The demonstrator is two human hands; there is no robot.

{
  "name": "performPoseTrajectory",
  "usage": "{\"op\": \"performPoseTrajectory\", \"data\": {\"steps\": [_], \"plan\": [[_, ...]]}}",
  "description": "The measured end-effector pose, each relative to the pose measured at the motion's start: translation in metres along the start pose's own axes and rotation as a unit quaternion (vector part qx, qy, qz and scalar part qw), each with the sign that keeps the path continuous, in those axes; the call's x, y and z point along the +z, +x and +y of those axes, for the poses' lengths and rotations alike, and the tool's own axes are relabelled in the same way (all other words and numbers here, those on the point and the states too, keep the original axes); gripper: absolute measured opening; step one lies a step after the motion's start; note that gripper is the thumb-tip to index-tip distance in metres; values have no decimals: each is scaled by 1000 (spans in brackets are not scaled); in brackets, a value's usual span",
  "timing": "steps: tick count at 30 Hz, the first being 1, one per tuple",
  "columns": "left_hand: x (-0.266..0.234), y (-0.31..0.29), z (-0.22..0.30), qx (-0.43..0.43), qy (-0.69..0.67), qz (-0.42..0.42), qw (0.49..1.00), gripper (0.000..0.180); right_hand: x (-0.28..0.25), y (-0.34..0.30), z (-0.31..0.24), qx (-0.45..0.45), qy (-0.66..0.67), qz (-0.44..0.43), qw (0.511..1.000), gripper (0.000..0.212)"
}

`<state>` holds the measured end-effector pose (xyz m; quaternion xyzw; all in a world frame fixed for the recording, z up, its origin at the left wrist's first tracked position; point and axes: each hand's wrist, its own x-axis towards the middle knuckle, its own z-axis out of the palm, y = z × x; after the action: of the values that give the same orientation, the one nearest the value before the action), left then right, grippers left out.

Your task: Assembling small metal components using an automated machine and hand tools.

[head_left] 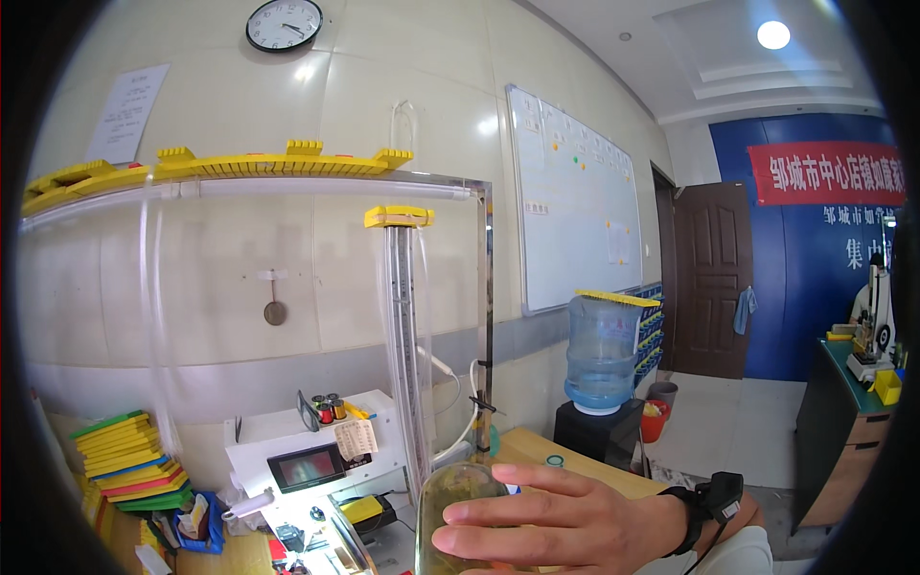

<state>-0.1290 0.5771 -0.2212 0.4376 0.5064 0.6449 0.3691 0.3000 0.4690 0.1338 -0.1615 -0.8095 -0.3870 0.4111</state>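
Observation:
My right hand comes in from the lower right, a black strap with a small device around its wrist. Its fingers lie across the side of a clear drinking bottle with something greenish-brown inside. The lower part of the bottle runs out of the picture and the thumb is not plain to see. Nowhere in the head view does my left hand appear. Beyond the bottle stands a white machine with a small dark screen and a bright lit work area.
Yellow strips lie along a metal frame over the bench. Stacked yellow and green trays sit at left beside a blue bin. A water dispenser with a large blue bottle stands behind the wooden table. At far right is a green-topped cabinet.

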Motion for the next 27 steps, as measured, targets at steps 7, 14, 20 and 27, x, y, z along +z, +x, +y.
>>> {"op": "performPoseTrajectory", "data": {"steps": [7, 14, 20, 27], "plan": [[-16, 8, -35, 4, -133, -36, 990, 39, -1, -2, 5, -31, -24, 1, 999, 46], [-10, 1, -15, -6, -63, 6, 998, 35, 4, -9, -3, -8, -12, 9, 1000, 42], [-2, 6, -3, -6, -18, 33, 999, 32, 9, -30, -7, 72, 35, -49, 996, 33], [22, 7, 0, -7, 38, 60, 997, 31, 29, -100, -14, 216, 107, -164, 957, 53]]}}
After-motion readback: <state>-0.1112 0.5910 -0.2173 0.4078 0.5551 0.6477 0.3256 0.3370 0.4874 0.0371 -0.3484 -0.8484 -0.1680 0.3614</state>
